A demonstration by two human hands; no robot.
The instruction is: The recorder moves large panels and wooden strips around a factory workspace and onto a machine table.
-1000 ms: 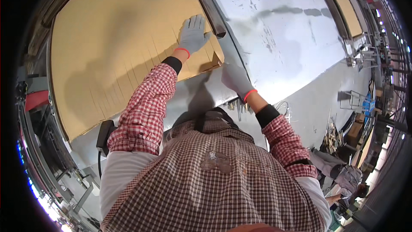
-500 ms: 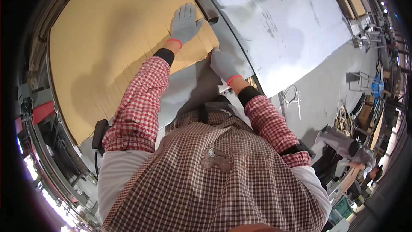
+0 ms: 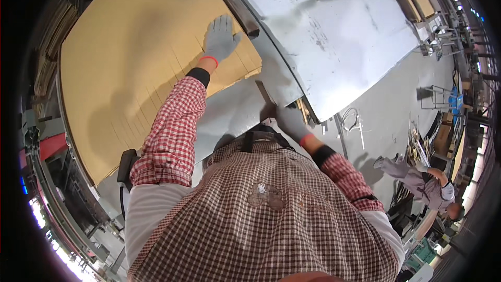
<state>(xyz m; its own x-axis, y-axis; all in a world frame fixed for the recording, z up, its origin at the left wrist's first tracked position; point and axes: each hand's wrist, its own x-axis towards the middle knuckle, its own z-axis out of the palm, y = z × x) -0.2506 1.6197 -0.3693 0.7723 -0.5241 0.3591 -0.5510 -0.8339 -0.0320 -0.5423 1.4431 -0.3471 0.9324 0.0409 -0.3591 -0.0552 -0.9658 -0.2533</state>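
A large tan cardboard sheet (image 3: 141, 36) lies before me, with several parallel slits or creases across its near part. My left hand (image 3: 219, 39), in a grey glove, rests flat on it near the right edge, fingers stretched out. Off the sheet's near right corner, close to my body, my gloved right hand (image 3: 292, 121) is closed on a narrow brown strip (image 3: 264, 92). The strip looks like cardboard, and its lower end is hidden in shadow by the hand. Beneath both lies a grey metal surface (image 3: 229, 109).
A wide pale sheet-covered surface (image 3: 334, 31) stands to the right, past a dark gap. On the grey floor at right are a coiled cable (image 3: 350, 118) and a blue item (image 3: 455, 102). A co-worker (image 3: 425, 185) bends by a pile of scraps at far right.
My right hand has drawn back from the cardboard's corner toward my body, and the brown strip now shows in it. My left hand stays flat on the sheet. The co-worker has shifted.
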